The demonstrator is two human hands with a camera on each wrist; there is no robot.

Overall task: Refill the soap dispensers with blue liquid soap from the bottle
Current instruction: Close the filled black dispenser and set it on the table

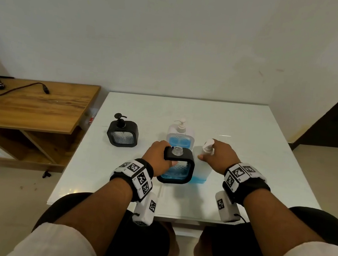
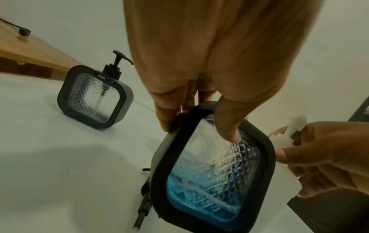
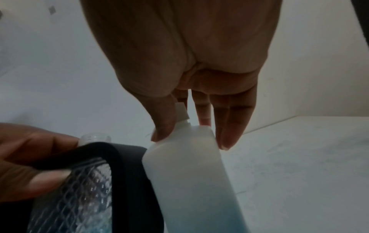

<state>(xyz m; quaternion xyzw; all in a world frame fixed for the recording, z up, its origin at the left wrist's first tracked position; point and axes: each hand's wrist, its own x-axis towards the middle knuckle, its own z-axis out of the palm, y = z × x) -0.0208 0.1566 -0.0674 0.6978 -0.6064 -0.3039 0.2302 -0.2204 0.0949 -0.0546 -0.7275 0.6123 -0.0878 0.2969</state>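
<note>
The white table (image 1: 246, 136) carries everything that matters here, with a wooden side table (image 1: 30, 105) standing just beside it on the left and a black cable (image 1: 15, 88) lying across that wood. Near the front middle of the white top stands the open dispenser (image 1: 177, 166), a black-framed square with a patterned clear window, its neck uncapped and blue soap filling only the lower part. The left hand (image 1: 158, 156) grips it at the top left corner, thumb pressed on the window and fingers curled round the frame. Touching its right side stands the translucent bottle (image 1: 202, 173), upright, with blue liquid low in its base. The right hand (image 1: 221, 156) holds that bottle at the shoulder, thumb on one side and fingers on the other, round the white pump head; the wrist view is dim, so how tightly it clasps is hard to judge. Behind these two stands a white-framed dispenser (image 1: 180, 137), pump fitted, about half full of blue. Well to the left, apart from the rest, sits the second black dispenser (image 1: 122, 132), pump in place and its window showing clear. A black pump (image 2: 144, 205) with its tube lies on the tabletop just beside the open dispenser's left edge.
</note>
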